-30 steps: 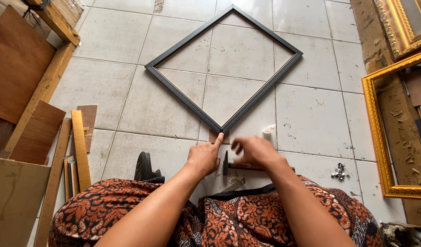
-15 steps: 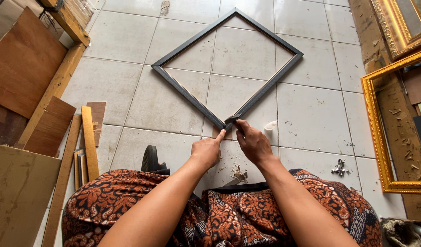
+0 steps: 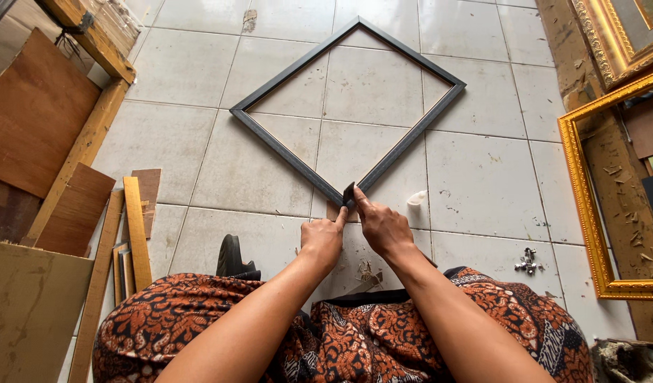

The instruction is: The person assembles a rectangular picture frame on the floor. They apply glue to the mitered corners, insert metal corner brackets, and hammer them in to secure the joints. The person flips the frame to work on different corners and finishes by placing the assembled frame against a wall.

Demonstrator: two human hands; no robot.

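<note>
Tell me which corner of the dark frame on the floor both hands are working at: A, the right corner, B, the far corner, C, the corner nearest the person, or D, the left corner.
C: the left hand and right hand meet at the nearest corner of the dark frame, which lies on the tiled floor.

The floor [image 3: 220,156] is laid with pale grey tiles, scuffed and dusted with small chips. On the left lean brown plywood boards [image 3: 35,120] and a long wooden beam [image 3: 78,152], with a few short wooden strips [image 3: 137,230] lying flat beside them. A dark sandal [image 3: 230,257] sits near the patterned orange and black cloth [image 3: 355,333] at the bottom. On the right stands a gilded picture frame [image 3: 589,206], another ornate one [image 3: 610,35] above it. A small cluster of metal fittings [image 3: 527,260] lies on a tile, and a white scrap [image 3: 416,198] lies further up.
</note>
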